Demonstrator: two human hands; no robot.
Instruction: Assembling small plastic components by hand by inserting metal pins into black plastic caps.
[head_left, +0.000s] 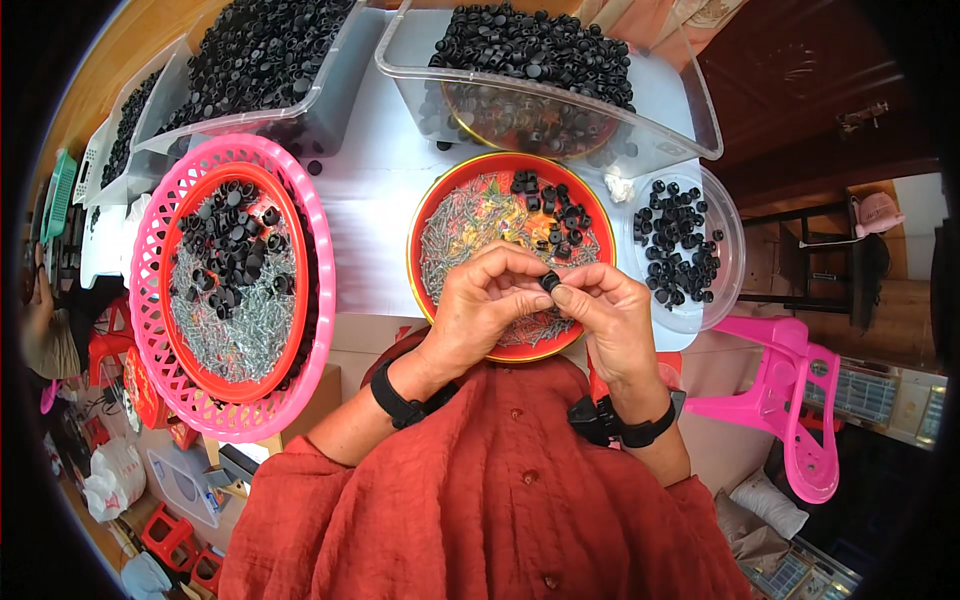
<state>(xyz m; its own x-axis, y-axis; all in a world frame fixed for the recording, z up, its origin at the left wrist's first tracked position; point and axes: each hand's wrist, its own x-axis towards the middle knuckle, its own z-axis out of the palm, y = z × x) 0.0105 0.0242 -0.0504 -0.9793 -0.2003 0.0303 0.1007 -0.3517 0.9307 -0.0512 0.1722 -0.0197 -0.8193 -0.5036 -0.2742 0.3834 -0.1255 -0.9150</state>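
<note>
Black cap (550, 281), small and round, sits at the meeting point of the two bare hands, which are raised in front of a red shirt (490, 480). Both forearms slant inward from below, a dark band (397, 402) around the left wrist and another (648, 430) around the right, and the wrists bend so that the fingertips face each other. The left hand (490, 295) pinches the cap from its side with thumb and forefinger, while the right hand (612, 315) grips it from the other with thumb and forefinger; the fingertips cover part of it. Right beneath is a round red tray (412, 262) with a yellow rim, holding loose silver screws (450, 235) and a cluster of black caps at its far right; the hands block the view of its middle. Just beside it on the right stands a clear round tub (733, 245) with more black caps. To the left, a pink basket (148, 270) carries a red dish (302, 300) of screws and caps. Farther back on the white table (375, 235), two large clear bins (705, 115) (345, 85) hold heaps of black parts (530, 55).
</note>
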